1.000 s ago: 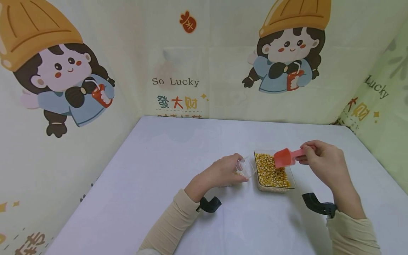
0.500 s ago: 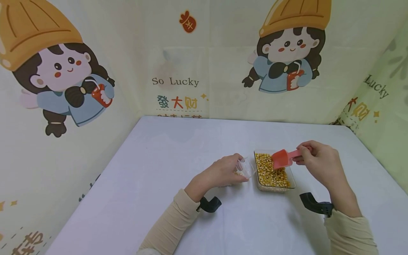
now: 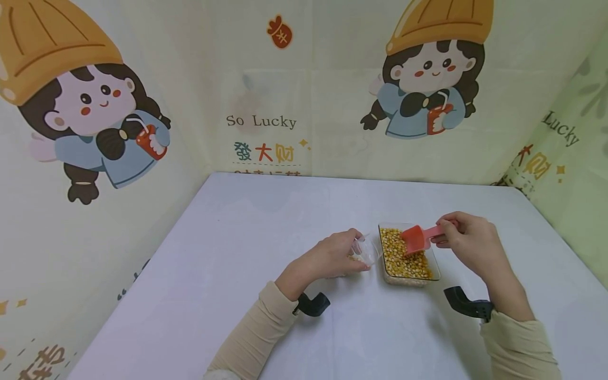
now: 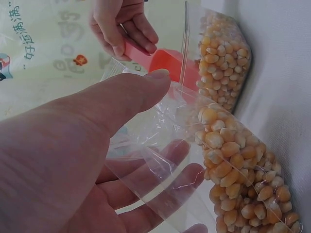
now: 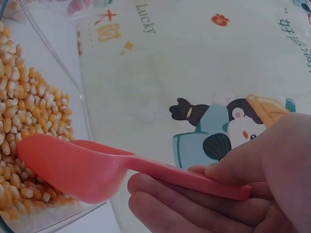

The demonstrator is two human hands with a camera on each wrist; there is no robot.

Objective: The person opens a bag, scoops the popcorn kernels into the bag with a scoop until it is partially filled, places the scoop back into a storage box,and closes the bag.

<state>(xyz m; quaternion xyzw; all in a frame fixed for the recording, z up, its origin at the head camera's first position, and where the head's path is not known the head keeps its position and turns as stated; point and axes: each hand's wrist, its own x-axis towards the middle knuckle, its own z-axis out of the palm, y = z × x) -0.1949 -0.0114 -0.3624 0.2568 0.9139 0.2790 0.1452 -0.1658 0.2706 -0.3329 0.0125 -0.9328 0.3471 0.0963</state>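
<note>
My right hand [image 3: 475,244] pinches the handle of a pink scoop [image 3: 416,240] between thumb and fingers. The scoop's front lip dips into yellow corn kernels [image 5: 36,104] in a clear rectangular container [image 3: 404,282]. Just left of the container, my left hand [image 3: 330,254] holds a clear plastic bag [image 3: 367,249] at its mouth, with thumb and fingers spread apart. More corn kernels [image 4: 248,179] fill the lower part of that bag, as the left wrist view shows. Part of the bag is hidden behind the left hand in the head view.
Both hands work above a white table [image 3: 266,221]. Behind it and at its sides hangs a pale cloth [image 3: 342,153] printed with cartoon figures and lettering. A black wrist mount [image 3: 313,305] sits on the left wrist, and another black mount [image 3: 467,303] on the right.
My right hand has moved a little to the left, carrying the scoop further over the corn in the container. The left hand and the bag have stayed in place.
</note>
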